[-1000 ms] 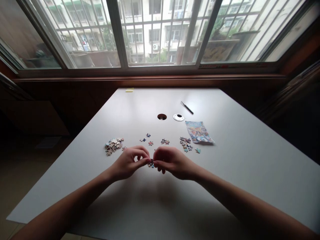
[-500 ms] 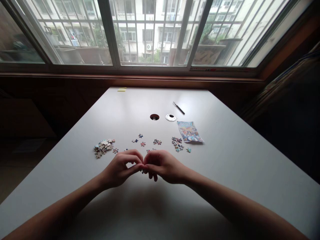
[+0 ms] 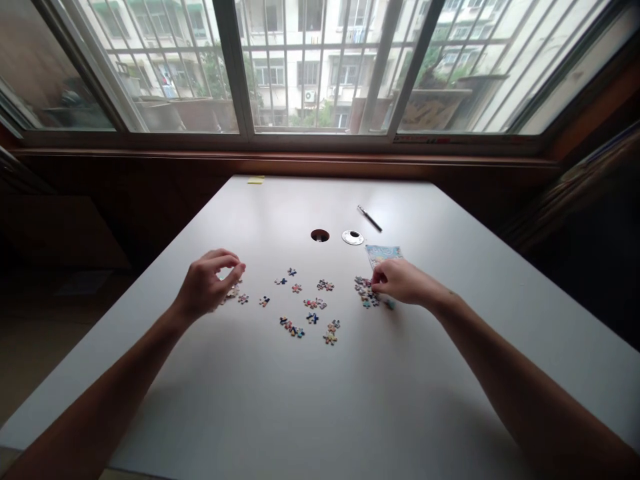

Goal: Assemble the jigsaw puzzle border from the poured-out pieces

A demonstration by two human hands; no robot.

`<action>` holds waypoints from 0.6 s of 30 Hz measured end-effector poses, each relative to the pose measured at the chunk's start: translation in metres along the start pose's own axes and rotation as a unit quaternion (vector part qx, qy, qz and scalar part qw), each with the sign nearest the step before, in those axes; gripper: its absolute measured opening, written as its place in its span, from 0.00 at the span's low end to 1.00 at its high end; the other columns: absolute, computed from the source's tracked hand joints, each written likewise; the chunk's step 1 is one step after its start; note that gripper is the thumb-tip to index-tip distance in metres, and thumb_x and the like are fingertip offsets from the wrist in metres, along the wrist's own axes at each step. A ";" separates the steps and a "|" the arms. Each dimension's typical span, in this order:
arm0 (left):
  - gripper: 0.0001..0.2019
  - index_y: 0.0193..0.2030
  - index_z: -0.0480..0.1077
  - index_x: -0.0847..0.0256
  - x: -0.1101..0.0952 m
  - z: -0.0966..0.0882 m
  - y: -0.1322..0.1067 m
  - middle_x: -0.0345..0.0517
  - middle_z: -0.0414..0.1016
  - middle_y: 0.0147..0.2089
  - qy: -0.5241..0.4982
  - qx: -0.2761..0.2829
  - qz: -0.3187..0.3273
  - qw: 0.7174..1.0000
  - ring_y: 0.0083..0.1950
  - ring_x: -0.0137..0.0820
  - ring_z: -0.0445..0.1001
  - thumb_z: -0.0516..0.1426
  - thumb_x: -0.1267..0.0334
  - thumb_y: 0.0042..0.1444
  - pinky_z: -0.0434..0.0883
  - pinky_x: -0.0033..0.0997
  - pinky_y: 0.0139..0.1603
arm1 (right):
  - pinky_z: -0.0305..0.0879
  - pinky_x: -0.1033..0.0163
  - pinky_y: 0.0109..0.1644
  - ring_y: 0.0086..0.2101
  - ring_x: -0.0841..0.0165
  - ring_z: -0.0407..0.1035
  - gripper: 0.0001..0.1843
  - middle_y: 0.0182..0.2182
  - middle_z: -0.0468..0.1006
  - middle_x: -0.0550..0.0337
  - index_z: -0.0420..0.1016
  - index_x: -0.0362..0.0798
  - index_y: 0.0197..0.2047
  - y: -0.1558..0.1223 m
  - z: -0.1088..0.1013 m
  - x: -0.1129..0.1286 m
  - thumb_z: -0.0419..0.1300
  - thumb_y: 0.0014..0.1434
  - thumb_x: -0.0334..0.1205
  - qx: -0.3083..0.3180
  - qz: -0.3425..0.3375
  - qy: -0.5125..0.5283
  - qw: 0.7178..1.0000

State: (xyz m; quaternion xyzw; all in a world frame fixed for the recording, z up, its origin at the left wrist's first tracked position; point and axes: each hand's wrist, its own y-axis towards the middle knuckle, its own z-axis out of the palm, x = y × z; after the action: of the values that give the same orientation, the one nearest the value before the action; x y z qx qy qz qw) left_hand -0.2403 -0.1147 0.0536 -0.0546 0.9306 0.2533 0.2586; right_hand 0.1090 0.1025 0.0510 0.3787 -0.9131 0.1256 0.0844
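Observation:
My left hand [image 3: 206, 289] hovers over the left heap of jigsaw pieces [image 3: 233, 293] and hides most of it; thumb and forefinger are pinched together, and what they hold I cannot make out. My right hand [image 3: 403, 282] rests on the right cluster of pieces [image 3: 363, 294], fingertips pinched down among them. Between the hands lie loose coloured pieces [image 3: 292, 329] in small groups on the white table [image 3: 310, 400], some joined in short strips [image 3: 331, 332].
A printed puzzle picture bag [image 3: 383, 252] lies just behind my right hand. Farther back are a round cable hole [image 3: 320, 235], its white cap [image 3: 353, 237], a pen [image 3: 369, 218] and a yellow sticky note [image 3: 256, 179]. A barred window runs along the far wall.
My hands were together at the table's middle, pinching pieces. They have parted: the left went to the left heap, the right to the right cluster. Joined pieces now lie between them.

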 end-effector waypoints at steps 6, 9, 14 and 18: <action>0.26 0.58 0.71 0.53 0.051 -0.037 0.001 0.49 0.73 0.53 0.146 0.218 -0.041 0.964 0.53 0.42 0.71 0.58 0.44 0.56 0.68 0.36 0.53 | 0.58 0.61 0.31 0.29 0.65 0.70 0.11 0.27 0.77 0.56 0.73 0.49 0.30 -0.001 0.004 0.009 0.58 0.58 0.46 -0.043 -0.003 0.015 0.999; 0.27 0.59 0.71 0.49 0.055 -0.031 -0.003 0.47 0.71 0.54 0.117 0.272 -0.042 0.954 0.52 0.41 0.72 0.60 0.43 0.54 0.69 0.34 0.51 | 0.58 0.61 0.31 0.29 0.66 0.70 0.10 0.28 0.77 0.57 0.74 0.49 0.31 -0.005 0.000 0.017 0.58 0.58 0.46 -0.031 -0.024 0.026 0.999; 0.15 0.44 0.78 0.54 0.050 -0.023 -0.001 0.45 0.75 0.46 0.051 0.262 -0.037 0.963 0.41 0.34 0.75 0.59 0.49 0.58 0.70 0.28 0.43 | 0.58 0.61 0.31 0.28 0.66 0.69 0.11 0.28 0.77 0.57 0.74 0.49 0.30 -0.008 -0.001 0.025 0.56 0.59 0.45 -0.016 -0.047 0.022 0.999; 0.15 0.42 0.80 0.55 0.049 -0.026 0.001 0.45 0.78 0.44 0.027 0.251 -0.041 0.967 0.42 0.34 0.76 0.57 0.50 0.60 0.70 0.28 0.43 | 0.58 0.61 0.31 0.28 0.67 0.69 0.10 0.28 0.78 0.57 0.73 0.49 0.30 -0.008 0.000 0.025 0.56 0.59 0.45 -0.008 -0.053 0.024 0.998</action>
State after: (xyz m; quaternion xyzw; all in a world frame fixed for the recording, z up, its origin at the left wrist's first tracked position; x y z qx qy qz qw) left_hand -0.2948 -0.1255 0.0483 -0.0325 0.9681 -0.0006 0.2485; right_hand 0.0971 0.0800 0.0587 0.4229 -0.8903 0.1231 0.1156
